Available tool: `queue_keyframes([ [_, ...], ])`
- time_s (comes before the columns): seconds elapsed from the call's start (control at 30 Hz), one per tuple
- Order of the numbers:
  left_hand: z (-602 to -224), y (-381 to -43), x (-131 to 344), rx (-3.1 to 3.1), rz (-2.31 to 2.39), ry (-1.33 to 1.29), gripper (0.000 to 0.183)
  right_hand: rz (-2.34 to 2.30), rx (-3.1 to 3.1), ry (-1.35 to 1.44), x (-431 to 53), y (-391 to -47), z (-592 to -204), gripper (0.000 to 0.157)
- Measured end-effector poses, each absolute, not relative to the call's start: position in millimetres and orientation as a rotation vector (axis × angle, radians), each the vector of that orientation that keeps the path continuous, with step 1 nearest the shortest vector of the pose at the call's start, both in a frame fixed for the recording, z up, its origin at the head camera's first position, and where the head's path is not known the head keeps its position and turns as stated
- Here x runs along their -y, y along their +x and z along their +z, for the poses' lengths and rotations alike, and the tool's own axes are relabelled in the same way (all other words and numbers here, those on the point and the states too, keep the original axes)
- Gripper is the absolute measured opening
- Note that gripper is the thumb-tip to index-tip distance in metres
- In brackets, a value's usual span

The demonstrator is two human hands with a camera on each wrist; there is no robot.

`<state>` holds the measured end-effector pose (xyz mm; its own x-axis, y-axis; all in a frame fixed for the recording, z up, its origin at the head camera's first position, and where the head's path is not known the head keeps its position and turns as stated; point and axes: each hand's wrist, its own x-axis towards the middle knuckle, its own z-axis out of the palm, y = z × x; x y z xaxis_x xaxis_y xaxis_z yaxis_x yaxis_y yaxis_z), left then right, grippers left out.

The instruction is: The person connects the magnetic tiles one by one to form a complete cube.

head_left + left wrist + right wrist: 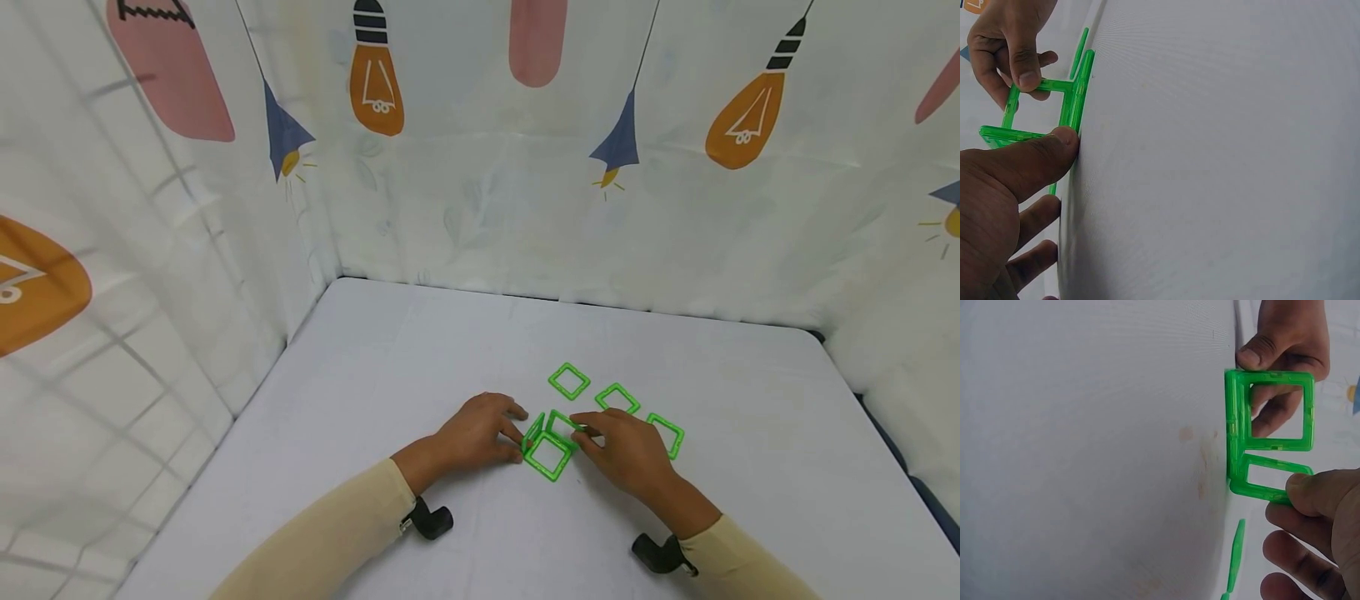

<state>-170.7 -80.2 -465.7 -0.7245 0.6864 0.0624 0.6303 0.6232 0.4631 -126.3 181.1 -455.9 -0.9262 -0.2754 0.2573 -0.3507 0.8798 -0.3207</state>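
Observation:
Three green square-framed magnetic tiles are joined at their edges in the head view. A base tile [555,477] lies flat on the table, with a left upright tile [535,428] and a far upright tile [564,417] rising from it. My right hand [630,450] pinches the far upright tile [1266,492] between thumb and forefinger. That tile leans outward in the right wrist view. From the left, my left hand [476,429] steadies the joined tiles. Its thumb [1054,147] lies straight at the base tile's corner, while its other fingers extend loosely outside the left upright tile [1309,419].
Three loose green tiles lie beyond and to the right: a far one [560,390], a middle one [628,395] and one [678,446] partly behind my right hand. A white cloth covers the table [420,358]. Printed curtains [480,217] rise at its back and left edges.

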Motion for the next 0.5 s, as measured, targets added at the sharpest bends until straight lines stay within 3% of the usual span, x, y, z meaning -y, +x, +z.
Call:
queue_keyframes([
  [0.5,-464.8,-170.3,79.4,-2.726,0.680,1.114,0.019,0.511,2.855,0.492,-178.3,-126.1,-455.1,0.029],
])
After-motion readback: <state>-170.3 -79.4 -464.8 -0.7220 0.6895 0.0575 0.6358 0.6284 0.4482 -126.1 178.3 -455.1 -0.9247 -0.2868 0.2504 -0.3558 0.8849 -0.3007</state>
